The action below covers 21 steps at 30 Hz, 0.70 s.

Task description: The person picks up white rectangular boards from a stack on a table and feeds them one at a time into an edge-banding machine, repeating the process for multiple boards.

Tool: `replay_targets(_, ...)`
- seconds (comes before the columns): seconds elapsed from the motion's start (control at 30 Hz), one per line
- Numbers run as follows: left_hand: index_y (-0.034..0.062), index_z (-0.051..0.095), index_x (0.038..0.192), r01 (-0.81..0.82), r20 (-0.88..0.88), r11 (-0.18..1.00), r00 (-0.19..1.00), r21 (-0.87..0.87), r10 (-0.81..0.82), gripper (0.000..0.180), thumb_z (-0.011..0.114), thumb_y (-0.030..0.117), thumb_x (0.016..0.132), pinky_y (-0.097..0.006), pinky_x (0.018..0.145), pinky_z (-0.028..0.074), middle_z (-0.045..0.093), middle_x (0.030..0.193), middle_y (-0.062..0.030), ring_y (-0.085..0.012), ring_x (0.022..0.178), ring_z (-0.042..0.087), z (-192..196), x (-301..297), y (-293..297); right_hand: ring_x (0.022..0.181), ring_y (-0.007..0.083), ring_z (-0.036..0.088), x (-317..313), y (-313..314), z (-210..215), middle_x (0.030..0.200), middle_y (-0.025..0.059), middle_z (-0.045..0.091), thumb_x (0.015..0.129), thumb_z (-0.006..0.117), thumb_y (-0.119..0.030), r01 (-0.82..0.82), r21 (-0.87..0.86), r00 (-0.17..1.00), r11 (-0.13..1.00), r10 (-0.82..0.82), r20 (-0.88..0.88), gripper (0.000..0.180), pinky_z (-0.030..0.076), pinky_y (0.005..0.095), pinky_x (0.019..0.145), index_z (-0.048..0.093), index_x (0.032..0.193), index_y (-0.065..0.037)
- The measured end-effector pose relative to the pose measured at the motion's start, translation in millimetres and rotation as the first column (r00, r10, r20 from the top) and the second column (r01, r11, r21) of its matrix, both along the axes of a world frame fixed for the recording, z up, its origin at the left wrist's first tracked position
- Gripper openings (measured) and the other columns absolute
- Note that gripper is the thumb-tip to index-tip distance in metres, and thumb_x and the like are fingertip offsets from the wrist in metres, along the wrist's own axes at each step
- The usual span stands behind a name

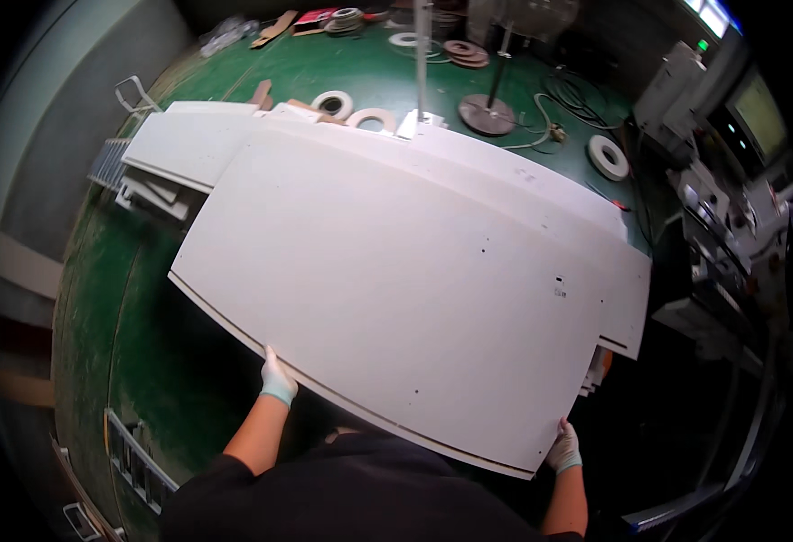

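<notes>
A large white panel (pixel 369 271) with a groove along its near edge and a few small holes spreads out in front of me. My left hand (pixel 277 375), in a pale glove, grips its near edge left of my body, thumb on top and the other fingers hidden below. At the near right corner, my gloved right hand (pixel 566 447) holds the short right side; part of its fingers is out of sight. Beneath and beyond this panel lie more white panels (pixel 627 321), their edges showing at the right and far side.
Another stack of white panels (pixel 188 135) stands at the far left. Rolls of edge banding (pixel 608 157) and a round metal stand base (pixel 486 115) are on the green floor. A machine with a screen (pixel 758 117) is at the right, a metal rack (pixel 139 461) at lower left.
</notes>
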<state>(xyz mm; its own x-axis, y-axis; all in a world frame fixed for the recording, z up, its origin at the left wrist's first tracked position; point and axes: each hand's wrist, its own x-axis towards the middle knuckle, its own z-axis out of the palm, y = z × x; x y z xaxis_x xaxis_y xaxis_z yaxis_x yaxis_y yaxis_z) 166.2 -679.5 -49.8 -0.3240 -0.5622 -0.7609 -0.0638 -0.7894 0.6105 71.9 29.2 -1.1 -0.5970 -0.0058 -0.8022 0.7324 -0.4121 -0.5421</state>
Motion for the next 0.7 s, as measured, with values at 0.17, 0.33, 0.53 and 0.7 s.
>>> replay_targets(0.17, 0.0070, 0.038, 0.153, 0.224, -0.194, 0.973, 0.959, 0.062, -0.209, 0.068, 0.037, 0.055, 0.105, -0.051, 0.118, 0.032, 0.044, 0.155, -0.0122, -0.0332, 0.141, 0.042, 16, 10, 130, 0.131, 0.0342, 0.051, -62, 101, 29, 0.139, 0.0138, 0.059, 0.098, 0.056, -0.054, 0.123, 0.115, 0.989, 0.986, -0.111, -0.101, 0.064, 0.036, 0.0503, 0.115, 0.056, 0.139, -0.006)
replay_targets(0.33, 0.0105, 0.040, 0.153, 0.227, -0.209, 0.950, 0.961, 0.215, -0.182, 0.073, 0.028, 0.062, 0.103, -0.053, 0.117, 0.034, 0.045, 0.155, -0.0119, -0.0347, 0.139, 0.045, 63, -31, 212, 0.120, 0.0260, 0.057, -11, 199, -18, 0.130, 0.0137, 0.062, 0.092, 0.066, -0.061, 0.230, 0.671, 0.973, 0.705, -0.177, -0.148, 0.076, 0.041, 0.0404, 0.109, 0.062, 0.127, 0.007)
replay_targets(0.53, 0.0116, 0.040, 0.153, 0.325, -0.150, 0.926, 0.942, 0.194, -0.299, 0.076, 0.022, 0.065, 0.102, -0.052, 0.117, 0.034, 0.045, 0.155, -0.0111, -0.0346, 0.140, 0.044, 93, -53, 273, 0.091, 0.0174, 0.060, 67, 252, 20, 0.101, 0.0052, 0.067, 0.100, 0.060, -0.051, 0.489, 0.679, 0.872, 0.547, -0.314, -0.376, 0.055, 0.049, 0.0335, 0.088, 0.069, 0.106, 0.003)
replay_targets(0.7, 0.0125, 0.037, 0.154, 0.455, -0.141, 0.858, 0.890, 0.239, -0.433, 0.073, 0.022, 0.063, 0.104, -0.054, 0.118, 0.032, 0.041, 0.157, -0.0122, -0.0358, 0.143, 0.040, 130, -102, 334, 0.074, 0.0118, 0.055, 158, 311, 74, 0.084, -0.0009, 0.060, 0.105, 0.054, -0.042, 0.513, 0.694, 0.858, 0.506, -0.332, -0.392, 0.045, 0.048, 0.0287, 0.072, 0.064, 0.092, 0.000)
